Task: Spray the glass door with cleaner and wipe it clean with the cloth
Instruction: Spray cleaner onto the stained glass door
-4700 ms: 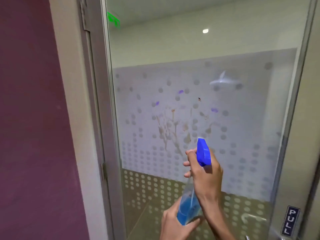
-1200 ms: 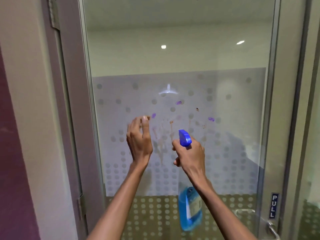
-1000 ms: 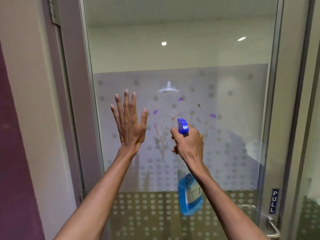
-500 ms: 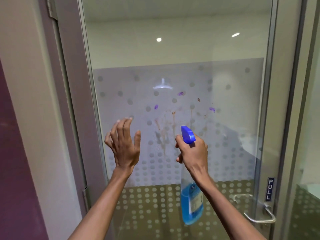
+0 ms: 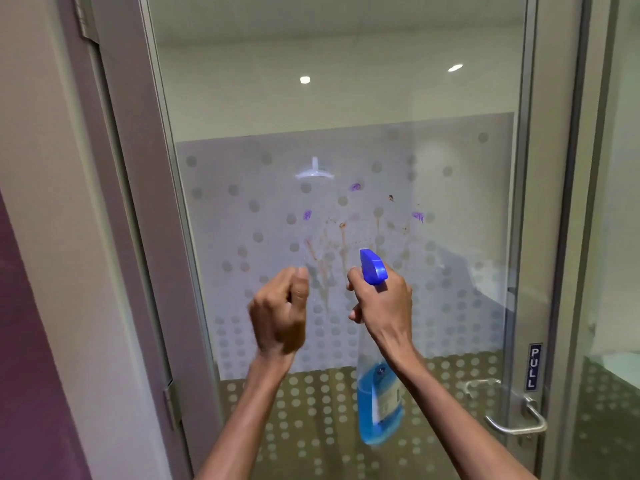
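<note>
- One glass door [image 5: 346, 98] straight ahead, with a frosted band of grey dots across its middle and lower part.
- Three purple marks on the door: one [image 5: 355, 186] highest, one [image 5: 307, 215] down-left of it, one [image 5: 418, 216] down-right of it.
- Brown streaks [image 5: 343, 237] on the door below the purple marks, running downward; too smeared to count.
- One clear hook [image 5: 314, 171] stuck to the door, just up-left of the highest purple mark.
- One spray bottle [image 5: 379, 403] in front of the door, upright, blue liquid in its lower part, blue trigger head [image 5: 372, 270] just below the brown streaks.
- One right hand [image 5: 384, 306] closed around the neck of the spray bottle, nozzle facing the door.
- One left hand [image 5: 280, 313] left of the spray bottle, apart from it, fingers curled into a loose fist, holding nothing; slightly blurred.
- Two bare forearms rising from the bottom edge toward the door.
- One metal lever handle [image 5: 512, 415] at the door's lower right edge.
- One dark "PULL" sign [image 5: 533, 367] on the door's right frame, just above the handle.
- Two round ceiling lights [image 5: 304, 80] seen through the door's clear upper part.
- Two hinges on the door's left frame, one [image 5: 83, 19] at the top, one [image 5: 171, 403] low down.
- No cloth in view.
</note>
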Motion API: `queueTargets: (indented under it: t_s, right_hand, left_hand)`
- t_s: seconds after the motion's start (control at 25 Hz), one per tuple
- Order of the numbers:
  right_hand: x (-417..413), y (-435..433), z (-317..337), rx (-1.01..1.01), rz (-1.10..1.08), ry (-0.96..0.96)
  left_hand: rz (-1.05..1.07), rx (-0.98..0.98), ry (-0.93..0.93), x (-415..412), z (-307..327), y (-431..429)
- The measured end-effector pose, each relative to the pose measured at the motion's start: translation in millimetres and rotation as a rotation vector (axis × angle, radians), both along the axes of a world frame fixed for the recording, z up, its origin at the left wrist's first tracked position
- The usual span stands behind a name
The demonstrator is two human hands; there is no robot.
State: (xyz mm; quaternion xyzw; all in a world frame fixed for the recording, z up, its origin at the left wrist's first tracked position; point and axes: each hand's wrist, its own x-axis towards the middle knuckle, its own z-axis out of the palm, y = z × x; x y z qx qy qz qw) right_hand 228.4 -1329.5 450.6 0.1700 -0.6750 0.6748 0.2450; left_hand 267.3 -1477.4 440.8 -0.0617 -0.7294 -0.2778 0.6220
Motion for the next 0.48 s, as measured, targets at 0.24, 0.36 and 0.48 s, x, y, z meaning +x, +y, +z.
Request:
queueTargets:
  t_s: [0.24,0.36,0.48]
  right_hand:
    - [6.2,8.0,11.9,-0.013,-0.044,-0.031]
    - [5.7,14.1,14.6,-0.021,-0.038,-0.047]
    - [6.7,19.8,12.9,0.007,-0.004,-0.003]
  left_hand:
    - [-0.481,-0.027,-0.559,1.1,-80.0,60.5]
    - [-0.531,0.055,-0.576,-1.3,-88.1,76.2]
    - [-0.494,0.083,-0.605,-0.9,-84.7,81.7]
